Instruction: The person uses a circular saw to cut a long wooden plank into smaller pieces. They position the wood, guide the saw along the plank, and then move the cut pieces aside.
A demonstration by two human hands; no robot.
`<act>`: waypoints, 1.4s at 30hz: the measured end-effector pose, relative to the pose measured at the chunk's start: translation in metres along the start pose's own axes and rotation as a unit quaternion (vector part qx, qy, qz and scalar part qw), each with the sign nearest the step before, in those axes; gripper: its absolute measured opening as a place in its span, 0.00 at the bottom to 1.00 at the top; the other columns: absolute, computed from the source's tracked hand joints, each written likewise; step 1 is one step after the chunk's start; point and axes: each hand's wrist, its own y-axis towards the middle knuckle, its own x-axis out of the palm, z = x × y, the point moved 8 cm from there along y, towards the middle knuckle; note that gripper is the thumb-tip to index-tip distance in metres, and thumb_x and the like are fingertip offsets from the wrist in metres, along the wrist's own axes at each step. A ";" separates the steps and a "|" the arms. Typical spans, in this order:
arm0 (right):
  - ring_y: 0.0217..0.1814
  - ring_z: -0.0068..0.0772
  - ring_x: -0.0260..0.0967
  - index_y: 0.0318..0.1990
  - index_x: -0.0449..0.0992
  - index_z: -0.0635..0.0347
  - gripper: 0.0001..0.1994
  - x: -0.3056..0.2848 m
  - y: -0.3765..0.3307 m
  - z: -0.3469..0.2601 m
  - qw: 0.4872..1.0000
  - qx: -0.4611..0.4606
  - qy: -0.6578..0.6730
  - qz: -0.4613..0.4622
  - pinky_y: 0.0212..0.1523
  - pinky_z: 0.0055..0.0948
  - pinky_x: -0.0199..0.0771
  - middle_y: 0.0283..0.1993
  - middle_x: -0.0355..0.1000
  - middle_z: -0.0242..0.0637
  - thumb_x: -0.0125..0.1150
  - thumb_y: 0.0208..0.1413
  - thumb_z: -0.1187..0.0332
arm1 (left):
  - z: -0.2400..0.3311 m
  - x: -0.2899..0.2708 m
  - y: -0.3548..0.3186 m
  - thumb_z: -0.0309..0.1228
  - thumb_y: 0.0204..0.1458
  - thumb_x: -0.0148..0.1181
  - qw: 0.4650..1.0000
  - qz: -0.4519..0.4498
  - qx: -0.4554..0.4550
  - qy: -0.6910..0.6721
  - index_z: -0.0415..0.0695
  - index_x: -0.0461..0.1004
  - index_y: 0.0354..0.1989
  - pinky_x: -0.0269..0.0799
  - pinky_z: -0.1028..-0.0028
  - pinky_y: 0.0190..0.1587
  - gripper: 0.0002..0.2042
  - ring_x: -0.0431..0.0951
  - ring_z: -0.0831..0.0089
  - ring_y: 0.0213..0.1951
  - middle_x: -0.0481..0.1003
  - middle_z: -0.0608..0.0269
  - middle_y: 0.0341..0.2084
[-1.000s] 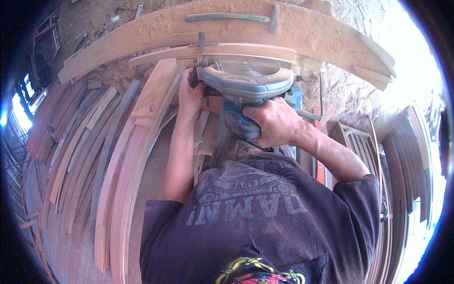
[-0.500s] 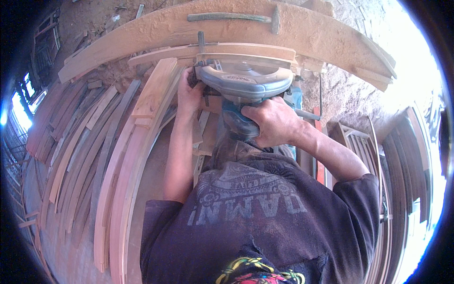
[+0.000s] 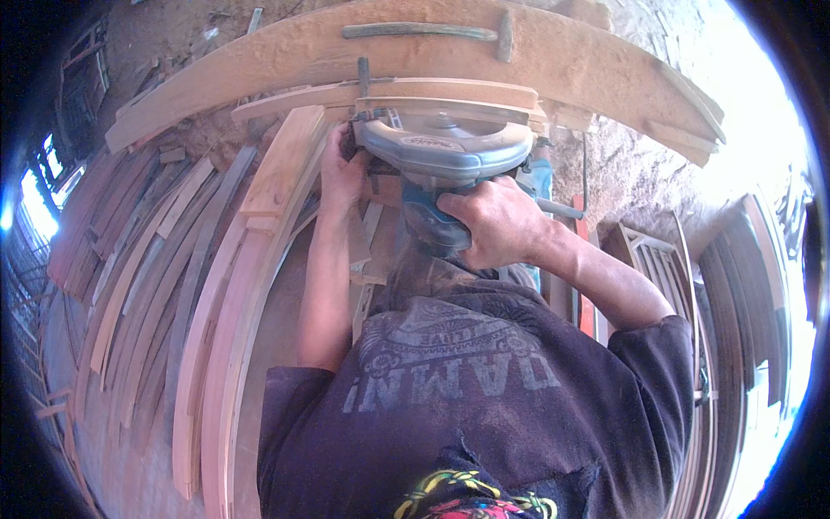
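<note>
Teal and grey is the power saw [image 3: 450,169], set at 12 o'clock from the middle of the view, with its grey curved guard [image 3: 488,157] facing up toward the camera. Its teal body [image 3: 430,223] is gripped from the 2 o'clock side by the right hand [image 3: 501,223], so those fingers are wrapped snugly on the saw. The left hand [image 3: 343,173] is placed around 11 o'clock, fingers curled up by a dark block [image 3: 349,143] at the saw's edge. Whether that block is really being gripped or just touched can't be told, since the fingertips are hidden.

Just past the guard, a couple of thin boards [image 3: 467,89] are laid crosswise. Farther out at 12 o'clock, a big wide plank [image 3: 259,65] is stretched right across, pretty well coated in sawdust and bent-looking through the lens. A hammer [image 3: 424,31] is laid on top of it, head toward 1 o'clock.

Over at 9 o'clock, long pale beams [image 3: 238,329] are lined up, and beyond them loads of narrower strips [image 3: 130,285] are spread. At 3 o'clock a slatted wooden frame [image 3: 654,259] can be seen, with dark boards [image 3: 731,285] stacked further out. 6 o'clock is mostly filled by a dark, ripped T-shirt [image 3: 605,415], with some colourful cloth [image 3: 484,509] caught at the bottom edge.
</note>
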 end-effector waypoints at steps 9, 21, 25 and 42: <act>0.35 0.62 0.81 0.38 0.80 0.61 0.18 0.001 0.001 0.003 1.000 -0.002 -0.002 -0.006 0.40 0.54 0.82 0.27 0.78 0.51 0.71 0.35 0.67 | 0.004 0.000 -0.002 0.14 0.60 0.63 1.000 0.000 0.024 0.012 0.38 0.73 0.62 0.78 0.68 0.58 0.22 0.81 0.68 0.55 0.81 0.56 0.53; 0.35 0.60 0.82 0.39 0.80 0.61 0.19 0.002 0.000 0.005 1.000 0.003 0.000 -0.021 0.40 0.53 0.83 0.26 0.78 0.49 0.70 0.34 0.68 | -0.003 0.001 0.001 0.13 0.61 0.61 1.000 -0.008 0.010 0.018 0.39 0.72 0.63 0.76 0.67 0.61 0.22 0.80 0.68 0.57 0.80 0.56 0.54; 0.35 0.59 0.82 0.39 0.80 0.61 0.18 0.002 0.001 0.004 1.000 0.007 -0.006 -0.027 0.40 0.53 0.84 0.26 0.79 0.49 0.71 0.35 0.67 | -0.006 0.000 0.002 0.12 0.61 0.60 1.000 -0.011 0.001 0.026 0.40 0.71 0.63 0.76 0.67 0.62 0.22 0.79 0.67 0.58 0.80 0.57 0.55; 0.34 0.61 0.82 0.38 0.79 0.61 0.18 0.006 0.000 0.008 1.000 0.002 -0.001 -0.025 0.39 0.53 0.84 0.26 0.78 0.50 0.71 0.35 0.68 | -0.011 -0.002 0.005 0.14 0.61 0.63 0.999 -0.010 0.024 0.039 0.38 0.72 0.63 0.77 0.66 0.60 0.21 0.80 0.67 0.57 0.81 0.56 0.55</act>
